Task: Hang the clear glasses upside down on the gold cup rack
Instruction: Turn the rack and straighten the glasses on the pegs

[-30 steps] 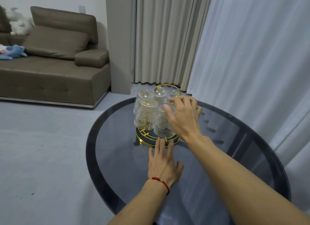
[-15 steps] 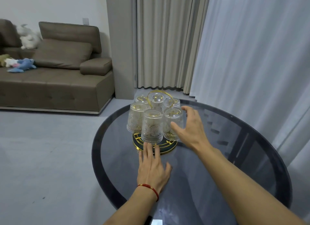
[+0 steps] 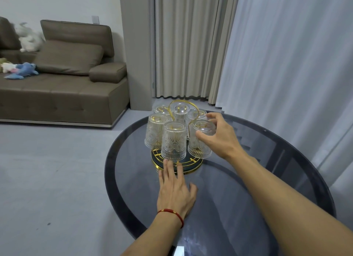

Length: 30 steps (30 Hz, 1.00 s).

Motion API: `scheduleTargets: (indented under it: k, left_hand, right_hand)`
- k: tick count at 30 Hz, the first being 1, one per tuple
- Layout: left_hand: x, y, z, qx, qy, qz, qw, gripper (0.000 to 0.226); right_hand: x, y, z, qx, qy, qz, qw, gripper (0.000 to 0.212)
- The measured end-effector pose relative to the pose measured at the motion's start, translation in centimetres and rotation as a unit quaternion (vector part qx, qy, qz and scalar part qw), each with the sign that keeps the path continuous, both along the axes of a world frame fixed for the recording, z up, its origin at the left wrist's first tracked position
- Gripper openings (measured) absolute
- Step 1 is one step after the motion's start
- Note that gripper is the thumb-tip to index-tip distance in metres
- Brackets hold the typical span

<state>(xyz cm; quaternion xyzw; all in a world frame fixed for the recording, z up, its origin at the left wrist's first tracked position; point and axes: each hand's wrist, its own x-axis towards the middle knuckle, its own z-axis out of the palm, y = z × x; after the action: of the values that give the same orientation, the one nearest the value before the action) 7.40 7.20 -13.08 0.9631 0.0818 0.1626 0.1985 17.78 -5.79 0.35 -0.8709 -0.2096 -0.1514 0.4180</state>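
Observation:
The gold cup rack [image 3: 193,165] with a dark round base and a gold loop handle stands on the far part of the round glass table [image 3: 238,189]. Several clear ribbed glasses hang upside down on it; the front one [image 3: 173,141] is nearest me. My right hand [image 3: 219,136] curls around the upturned bottom of the right front glass [image 3: 200,141], thumb and fingers on it. My left hand [image 3: 174,190] lies flat on the table with its fingertips touching the rack's base rim.
The table's dark rim curves close at the left and front. A brown sofa [image 3: 63,87] with soft toys stands at the left across a grey floor. Curtains [image 3: 277,55] hang behind and to the right of the table.
My view has shifted, so the rack sits higher and closer. My right hand moved from over the front glasses to the right front glass. My left hand stayed at the base.

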Motion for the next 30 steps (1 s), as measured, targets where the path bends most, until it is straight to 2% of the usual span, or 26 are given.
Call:
scheduleTargets:
  k: [10,19,23,30]
  left_hand:
    - [0.1,0.0,-0.1,-0.006,0.003,-0.001,1.000,0.073]
    - [0.0,-0.1,0.0,-0.009,0.004,0.001,1.000,0.071]
    - [0.0,-0.1,0.1,-0.007,0.014,0.000,1.000,0.072]
    - [0.0,-0.1,0.2,-0.006,0.019,0.003,1.000,0.072]
  right_hand:
    - [0.4,-1.0,0.2,-0.094,-0.046,0.044,0.994,0.047]
    - [-0.1,-2.2,0.6,-0.170,-0.094,0.053,0.980,0.060]
    - [-0.7,-2.2,1.1,-0.214,-0.148,0.054,0.964,0.056]
    - [-0.9,-3.2,1.0,-0.258,-0.165,0.060,0.950,0.053]
